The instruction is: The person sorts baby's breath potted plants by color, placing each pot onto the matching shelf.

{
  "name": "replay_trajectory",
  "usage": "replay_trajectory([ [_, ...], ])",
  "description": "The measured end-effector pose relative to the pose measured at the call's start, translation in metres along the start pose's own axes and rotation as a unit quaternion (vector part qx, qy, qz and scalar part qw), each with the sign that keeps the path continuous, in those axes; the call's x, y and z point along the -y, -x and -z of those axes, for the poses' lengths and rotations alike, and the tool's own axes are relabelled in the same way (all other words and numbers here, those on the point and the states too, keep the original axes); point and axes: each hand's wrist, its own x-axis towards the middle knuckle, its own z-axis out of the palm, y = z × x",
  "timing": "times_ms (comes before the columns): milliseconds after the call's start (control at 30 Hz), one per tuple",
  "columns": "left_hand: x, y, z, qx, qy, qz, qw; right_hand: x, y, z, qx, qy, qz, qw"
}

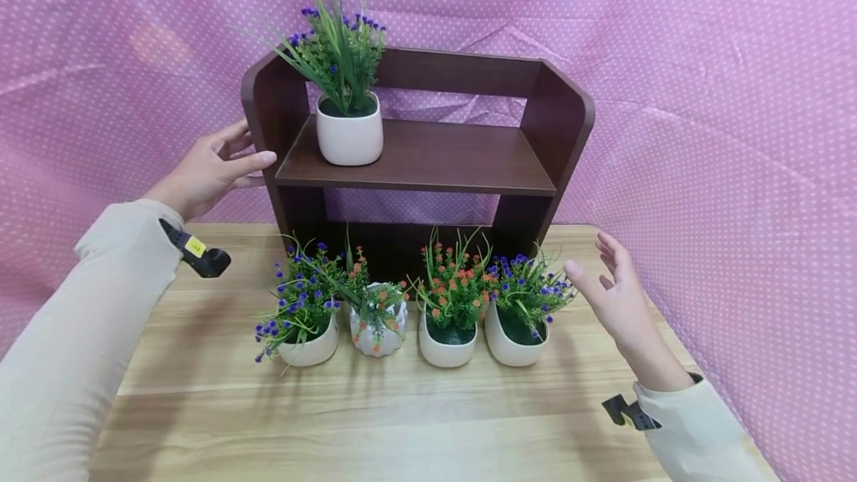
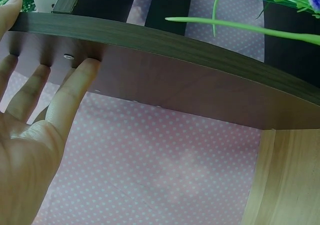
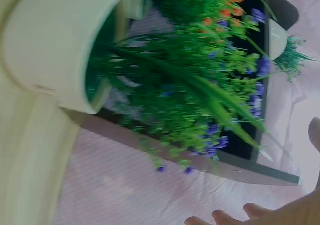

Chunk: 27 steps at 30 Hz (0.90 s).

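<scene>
A dark brown two-tier wooden shelf (image 1: 462, 155) stands on the table. My left hand (image 1: 207, 166) holds its left side panel (image 2: 165, 80), fingertips against the outer face and thumb over the front edge. On the upper tier, at the left, sits a white pot (image 1: 350, 136) of purple flowers and long grass. My right hand (image 1: 619, 303) is in the air, fingers spread and holding nothing. Nearest to it is a white pot of purple flowers (image 1: 518, 337), the rightmost of a row in front of the shelf.
Left of that pot stand a white pot of orange flowers (image 1: 448, 348), a ridged white pot (image 1: 379, 322) with orange flowers, and another purple-flowered pot (image 1: 311, 348). They hide part of the lower tier. Pink dotted cloth (image 1: 723, 95) hangs behind the wood-grain table (image 1: 402, 430).
</scene>
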Motion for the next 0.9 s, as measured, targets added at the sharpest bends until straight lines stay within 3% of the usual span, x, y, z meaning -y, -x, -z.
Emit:
replay_trajectory([
  [300,0.001,0.000,0.000,0.006,0.014,-0.003,0.9999,-0.030,0.017,-0.001,0.012,-0.027,-0.021,0.9993],
  [667,0.002,-0.001,0.000,-0.003,0.016,-0.005,0.9999,-0.063,0.034,-0.011,0.056,-0.043,-0.110,0.9914],
  [900,0.002,0.000,0.000,-0.011,0.013,-0.001,0.9999,-0.077,0.040,-0.026,0.087,-0.050,-0.110,0.9889],
])
